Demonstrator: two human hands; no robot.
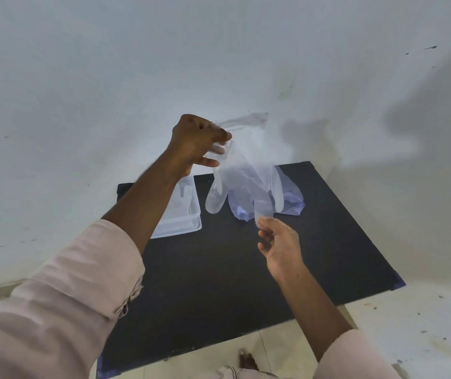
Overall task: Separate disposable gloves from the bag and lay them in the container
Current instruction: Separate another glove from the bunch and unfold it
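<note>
A clear disposable glove (242,170) hangs in the air above the table's far side, cuff up and fingers down. My left hand (197,140) is raised and pinches its cuff. My right hand (279,242) is lower and grips the tip of one glove finger between thumb and forefinger. Behind the glove, a bluish see-through bag (291,199) lies on the black table (246,269). A clear rectangular plastic container (183,214) stands at the table's far left, partly hidden by my left forearm; something clear seems to lie inside.
The small black table stands against a white wall (218,64). Pale floor tiles (423,324) surround it. A bare foot (247,361) shows below the table's near edge.
</note>
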